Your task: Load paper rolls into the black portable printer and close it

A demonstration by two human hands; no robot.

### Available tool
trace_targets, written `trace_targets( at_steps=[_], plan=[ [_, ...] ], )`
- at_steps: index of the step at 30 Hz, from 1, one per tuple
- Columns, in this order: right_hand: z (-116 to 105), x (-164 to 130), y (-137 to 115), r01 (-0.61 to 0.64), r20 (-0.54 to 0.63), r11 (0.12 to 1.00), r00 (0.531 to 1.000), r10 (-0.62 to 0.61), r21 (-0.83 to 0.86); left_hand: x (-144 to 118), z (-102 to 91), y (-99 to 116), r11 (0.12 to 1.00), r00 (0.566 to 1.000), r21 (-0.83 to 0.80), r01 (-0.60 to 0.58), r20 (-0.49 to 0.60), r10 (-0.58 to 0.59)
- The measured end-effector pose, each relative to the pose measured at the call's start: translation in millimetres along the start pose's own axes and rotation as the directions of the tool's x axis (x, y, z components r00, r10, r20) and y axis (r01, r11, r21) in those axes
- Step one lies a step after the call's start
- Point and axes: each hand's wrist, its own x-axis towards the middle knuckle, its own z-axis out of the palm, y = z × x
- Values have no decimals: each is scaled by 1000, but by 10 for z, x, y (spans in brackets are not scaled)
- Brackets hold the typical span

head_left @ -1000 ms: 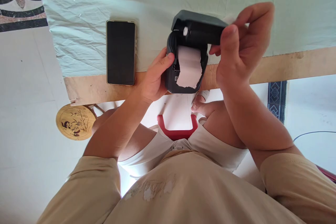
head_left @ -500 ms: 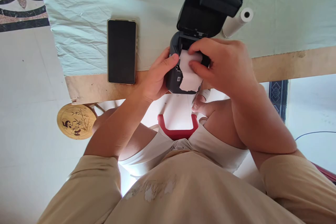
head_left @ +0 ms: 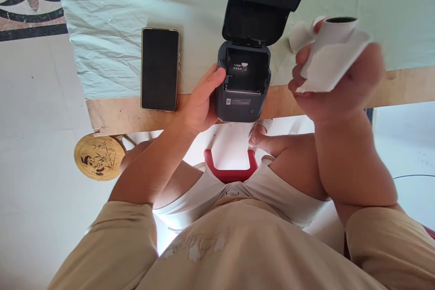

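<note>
A small black portable label printer (head_left: 243,99) is held at the table's front edge by my left hand (head_left: 205,97), thumb on its left side and the fingers behind it. The printer's lid (head_left: 261,4) is swung up, and its paper bay (head_left: 246,70) shows bare, with a small printed label inside. To the right, my right hand (head_left: 356,77) is closed around a white paper roll (head_left: 335,38) with a loose flap of paper hanging from it. A second white paper roll (head_left: 301,36) rests on the cloth behind that hand, partly hidden.
A phone (head_left: 159,69) lies face up on the pale green cloth (head_left: 197,4), left of the printer. The wooden table edge (head_left: 115,115) runs in front. Below are a round wooden stool (head_left: 99,157) with a panda picture and a red frame (head_left: 231,175) between the legs.
My right hand has lifted the paper roll out of the printer's bay and carried it to the right. My left hand still holds the printer, which has shifted only slightly.
</note>
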Motion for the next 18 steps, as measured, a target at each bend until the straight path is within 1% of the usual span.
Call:
trace_targets(
  at_steps=[2,3,4,7,9,10,12,13,16,18],
  plan=[
    [22,22,115,-182,38,966,983,179,186,8,3,5,1000,1000,-11,-10,-1,10],
    [35,15,163,-223,37,944,975,221,243,12,10,10,1000,1000,-15,-8,-8,8],
    [49,-1,202,-220,14,943,975,224,248,14,19,16,1000,1000,-18,-2,-15,1],
    [75,-71,259,-87,-67,992,993,94,94,18,41,26,1000,1000,-28,13,-7,-13],
    [78,-107,253,31,-85,994,996,-40,-102,19,47,24,1000,1000,-27,-1,7,1],
    [76,-118,243,80,-75,973,992,-98,-215,20,48,20,1000,1000,-26,-13,9,14],
    [72,-125,222,167,-26,881,980,-199,-443,22,45,11,999,1000,-27,-30,6,30],
    [71,-124,214,193,2,834,975,-224,-518,22,43,7,999,999,-26,-33,9,34],
    [72,-107,202,238,44,781,964,-261,-578,17,31,2,1000,999,-10,-23,24,23],
    [79,-87,200,246,27,777,959,-284,-580,10,25,6,1000,1000,0,-14,22,14]
  ],
)
